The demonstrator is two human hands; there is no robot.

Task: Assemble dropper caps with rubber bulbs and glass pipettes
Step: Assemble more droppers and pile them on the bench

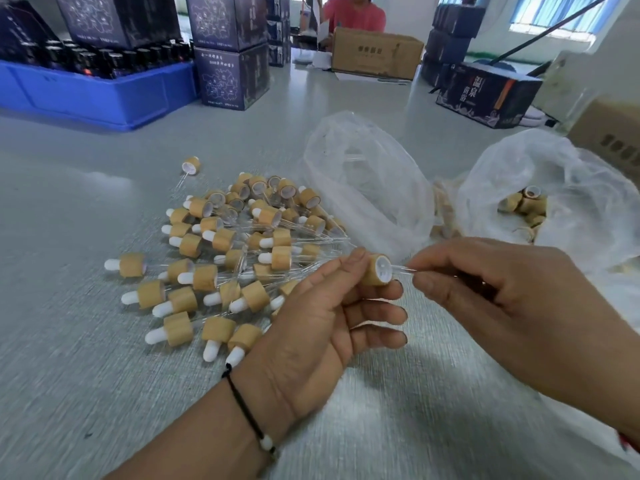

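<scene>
Two hands are in view, the left hand (322, 317) and the right hand (512, 299), with one wooden cap (377, 270) and one glass tube (403, 269) between them. The heap of finished droppers (228, 251) at centre left holds several dozen, too overlapped to count exactly; one more dropper (191, 165) lies alone above it. Two clear plastic bags (363, 174) sit at centre right. One blue crate (100, 91) is at upper left. One person in red (353, 13) sits at top centre.

A wide grey table (104, 341) fills the room; daylight enters through blue-curtained windows (554, 12) in a white wall (491, 39).
</scene>
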